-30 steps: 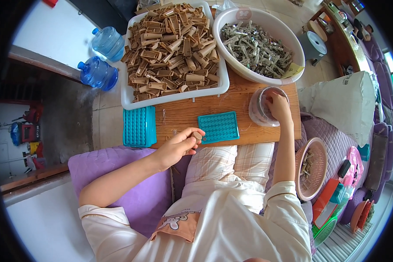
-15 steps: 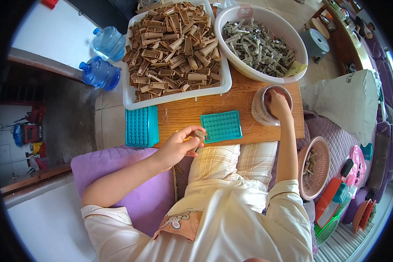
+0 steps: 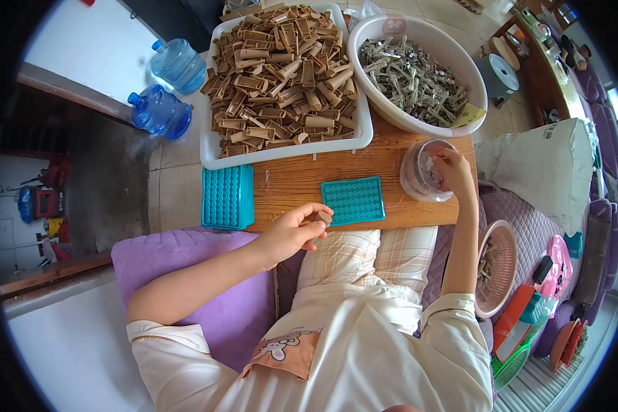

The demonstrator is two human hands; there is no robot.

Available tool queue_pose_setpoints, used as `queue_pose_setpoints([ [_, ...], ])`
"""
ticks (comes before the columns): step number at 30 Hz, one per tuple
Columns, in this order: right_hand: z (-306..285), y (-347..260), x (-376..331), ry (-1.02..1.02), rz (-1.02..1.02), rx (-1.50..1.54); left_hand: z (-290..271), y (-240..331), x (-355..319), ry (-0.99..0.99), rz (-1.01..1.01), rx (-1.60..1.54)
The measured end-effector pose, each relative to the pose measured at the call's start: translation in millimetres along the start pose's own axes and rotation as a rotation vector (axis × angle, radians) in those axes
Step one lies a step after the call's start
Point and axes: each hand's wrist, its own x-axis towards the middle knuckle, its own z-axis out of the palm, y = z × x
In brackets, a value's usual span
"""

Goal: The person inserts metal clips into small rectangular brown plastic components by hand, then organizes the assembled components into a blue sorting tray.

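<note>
My left hand [image 3: 290, 237] is closed on a small brown plastic piece [image 3: 325, 218], its round end showing between thumb and fingers. Right below a single teal dimpled tray [image 3: 353, 200] on the table, the piece sits close to the tray's near left corner. My right hand [image 3: 454, 170] reaches over the right rim of a round clear tub [image 3: 412, 180]. Its fingers are bent together inside the opening, and what they pinch is too small to make out. Whitish bits show inside the tub.
A white bin [image 3: 365, 130] heaped with brown pieces and a white basin [image 3: 364, 75] of shiny clear parts stand at the back. Stacked teal trays [image 3: 226, 198] are at the table's left. A pink basket [image 3: 507, 268] sits to my right; two blue water jugs [image 3: 161, 113] stand far left.
My right hand has risen from deep inside the tub toward its rim. The left hand keeps hold of the brown piece. The whole view has shifted slightly.
</note>
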Motion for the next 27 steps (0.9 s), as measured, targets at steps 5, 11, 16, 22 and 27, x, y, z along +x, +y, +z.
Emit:
queue_pose_setpoints([
  [5, -12.2, -3.7, -4.0, -0.097, 0.199, 0.350, -0.2, -0.3, -0.4, -0.012, 0.031, 0.025],
  [11, -13.4, 3.2, -3.9, -0.068, 0.194, 0.460, -0.8, -4.1, 1.4, -0.024, 0.043, 0.034],
  [16, -15.9, 1.3, -4.8, -0.019, 0.187, 0.519, 0.4, -2.7, 0.8, -0.010, 0.034, 0.033],
  [22, -16.5, 9.6, -5.4, -0.002, 0.198, 0.602, -0.1, -3.2, 1.1, -0.020, 0.025, 0.043],
  [27, -20.2, 9.2, -6.2, -0.016, 0.224, 0.585, -0.4, -3.9, 1.0, -0.025, 0.027, 0.049],
])
